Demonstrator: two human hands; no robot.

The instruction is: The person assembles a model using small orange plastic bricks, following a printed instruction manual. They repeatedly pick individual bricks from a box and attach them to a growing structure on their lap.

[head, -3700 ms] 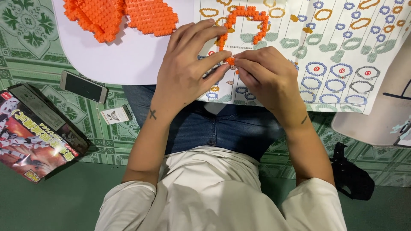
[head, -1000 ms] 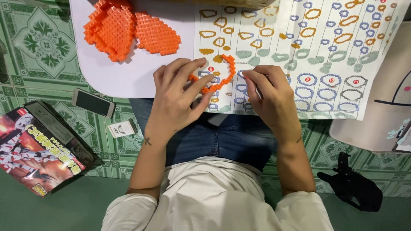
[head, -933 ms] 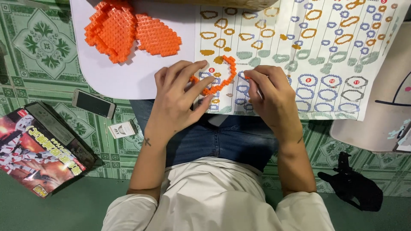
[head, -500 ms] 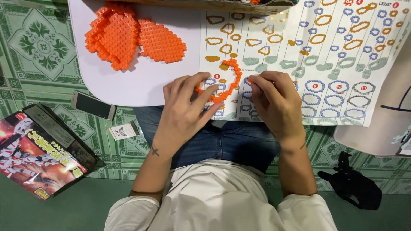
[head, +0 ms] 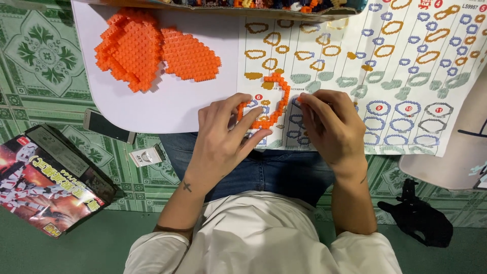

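A curved chain of small orange blocks (head: pixel 278 104) lies on the printed instruction sheet (head: pixel 406 76), which is spread over a low white table (head: pixel 167 109). My left hand (head: pixel 223 139) rests flat by the chain's lower left end, with its fingertips touching the blocks. My right hand (head: pixel 329 127) is bent just right of the chain, with its fingertips at the upper right side. Whether it pinches a small piece I cannot tell.
Two flat orange block panels (head: pixel 152 50) lie at the table's far left. A tray of mixed small blocks (head: pixel 264 5) sits at the top edge. On the green tiled floor lie a phone (head: pixel 107 127), a small white pack (head: pixel 146 156), a printed box (head: pixel 48 177) and a black object (head: pixel 418 218).
The view has shifted, so the table sits lower in frame. My hands have spread apart along the orange chain, which now lies more open between them.
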